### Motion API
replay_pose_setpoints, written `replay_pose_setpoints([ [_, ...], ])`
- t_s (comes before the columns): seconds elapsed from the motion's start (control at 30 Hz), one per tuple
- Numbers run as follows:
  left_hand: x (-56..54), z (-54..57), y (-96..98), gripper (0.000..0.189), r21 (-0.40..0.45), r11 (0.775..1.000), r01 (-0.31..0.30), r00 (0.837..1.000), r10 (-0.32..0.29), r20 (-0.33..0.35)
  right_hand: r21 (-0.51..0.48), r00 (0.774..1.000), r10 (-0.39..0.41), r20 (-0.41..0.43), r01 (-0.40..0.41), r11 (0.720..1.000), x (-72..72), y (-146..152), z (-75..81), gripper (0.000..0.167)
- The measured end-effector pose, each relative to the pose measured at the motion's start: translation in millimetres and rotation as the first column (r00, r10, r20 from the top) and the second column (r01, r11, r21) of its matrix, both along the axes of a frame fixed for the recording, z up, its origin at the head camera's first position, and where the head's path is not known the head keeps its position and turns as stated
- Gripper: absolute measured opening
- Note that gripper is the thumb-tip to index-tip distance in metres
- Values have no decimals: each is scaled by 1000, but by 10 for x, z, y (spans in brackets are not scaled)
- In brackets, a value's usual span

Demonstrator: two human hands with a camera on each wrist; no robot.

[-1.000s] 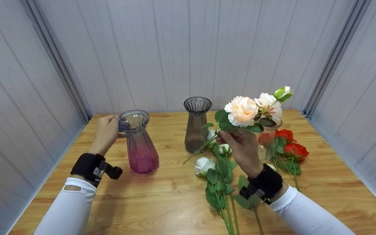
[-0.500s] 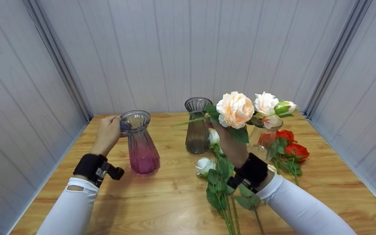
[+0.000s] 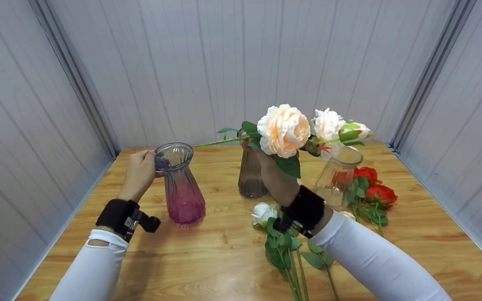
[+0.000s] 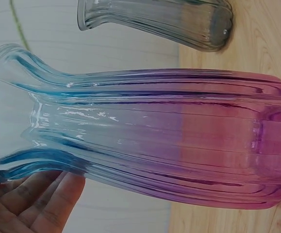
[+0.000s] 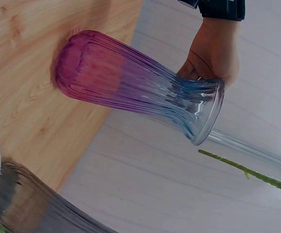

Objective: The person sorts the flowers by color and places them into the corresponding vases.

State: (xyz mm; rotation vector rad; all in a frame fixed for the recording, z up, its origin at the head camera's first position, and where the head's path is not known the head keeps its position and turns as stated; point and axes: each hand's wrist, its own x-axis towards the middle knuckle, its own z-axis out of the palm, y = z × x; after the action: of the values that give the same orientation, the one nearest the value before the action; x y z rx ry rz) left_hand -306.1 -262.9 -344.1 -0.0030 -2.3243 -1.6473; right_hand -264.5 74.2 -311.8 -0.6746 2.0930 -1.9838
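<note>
A person's left hand gripped the neck of a tall glass vase, pink at the base and bluish at the top, which stood on the left part of a wooden surface. The right hand held a spray of peach flowers above the surface, its blooms toward the right and its green stem pointing left, the cut end just beside the vase's rim and apart from it. Leaves and the largest bloom hid most of the right fingers. Faint pale marks on the black wristband were too small to read. A grey vase stood in the middle, its upper part covered by the right hand and leaves. A clear vase stood farther right, its rim partly behind the spray; red flowers lay beside it, some showing through the glass. Nearer, a white rose lay by leafy stems that ran out of the picture at the bottom. In the left wrist view, the held stem was only a blurred green line, its end hidden.
</note>
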Motion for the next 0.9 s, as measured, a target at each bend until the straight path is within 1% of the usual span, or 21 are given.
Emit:
replay_pose_setpoints([
  [0.03, -1, -3, 2, 47, 4, 1000, -1, 1000, 1, -3, -22, 1000, -11, -29, 10, 1000, -6, -31, 15, 65],
  [0.07, 1, -8, 7, 45, 0, 1000, -8, 1000, 8, -9, -61, 996, -39, -75, 34, 998, -18, -67, 23, 60],
  [0.13, 5, -12, 20, 43, -13, 1000, -28, 999, 28, -26, -133, 979, -107, -174, 84, 987, -23, -142, 40, 48],
  [0.17, 6, -13, 27, 42, -23, 999, -40, 999, 39, -34, -180, 963, -148, -225, 108, 978, -38, -184, 40, 40],
  [0.23, 10, -10, 42, 40, -41, 997, -67, 997, 65, -48, -254, 924, -225, -310, 148, 956, -52, -276, 58, 30],
  [0.27, 8, -7, 46, 39, -48, 996, -77, 996, 75, -52, -263, 920, -238, -313, 157, 952, -56, -314, 61, 27],
  [0.3, 7, -3, 47, 40, -49, 995, -83, 995, 80, -52, -245, 915, -253, -313, 180, 953, -59, -347, 59, 26],
  [0.37, 8, 9, 45, 39, -51, 995, -83, 996, 81, -44, -222, 896, -285, -339, 218, 950, -89, -418, 56, 23],
  [0.4, 11, 14, 43, 40, -58, 995, -85, 996, 83, -44, -215, 892, -291, -346, 227, 950, -100, -452, 52, 23],
  [0.47, 13, 18, 35, 39, -87, 992, -92, 995, 88, -46, -236, 887, -295, -356, 220, 946, -135, -517, 32, 20],
  [0.5, 16, 19, 30, 39, -99, 991, -94, 995, 90, -46, -261, 880, -296, -373, 206, 943, -151, -551, 23, 18],
  [0.53, 19, 19, 29, 39, -110, 989, -95, 995, 90, -45, -312, 875, -286, -390, 167, 935, -173, -590, 13, 16],
  [0.57, 22, 19, 29, 40, -109, 990, -92, 995, 88, -43, -353, 879, -271, -392, 128, 927, -181, -623, 2, 16],
  [0.63, 23, 16, 27, 43, -115, 989, -88, 996, 84, -40, -365, 873, -265, -409, 109, 924, -197, -677, -28, 25],
  [0.67, 20, 15, 26, 44, -106, 991, -85, 996, 82, -36, -346, 872, -271, -407, 127, 930, -196, -697, -40, 30],
  [0.7, 21, 15, 29, 45, -94, 992, -81, 996, 78, -34, -336, 864, -273, -423, 130, 933, -207, -720, -53, 36],
  [0.77, 19, 13, 36, 47, -73, 995, -69, 997, 67, -32, -256, 851, -279, -444, 179, 950, -213, -755, -76, 37],
  [0.8, 19, 11, 38, 47, -76, 995, -69, 997, 67, -31, -232, 846, -278, -456, 189, 954, -221, -776, -90, 39],
  [0.83, 19, 9, 39, 47, -78, 994, -73, 997, 70, -33, -229, 848, -268, -457, 179, 957, -231, -804, -101, 39],
  [0.87, 19, 6, 41, 47, -76, 994, -72, 997, 70, -32, -244, 860, -241, -450, 142, 959, -245, -839, -112, 39],
  [0.9, 22, 5, 43, 47, -73, 995, -70, 997, 68, -30, -292, 890, -187, -417, 64, 954, -258, -877, -122, 40],
])
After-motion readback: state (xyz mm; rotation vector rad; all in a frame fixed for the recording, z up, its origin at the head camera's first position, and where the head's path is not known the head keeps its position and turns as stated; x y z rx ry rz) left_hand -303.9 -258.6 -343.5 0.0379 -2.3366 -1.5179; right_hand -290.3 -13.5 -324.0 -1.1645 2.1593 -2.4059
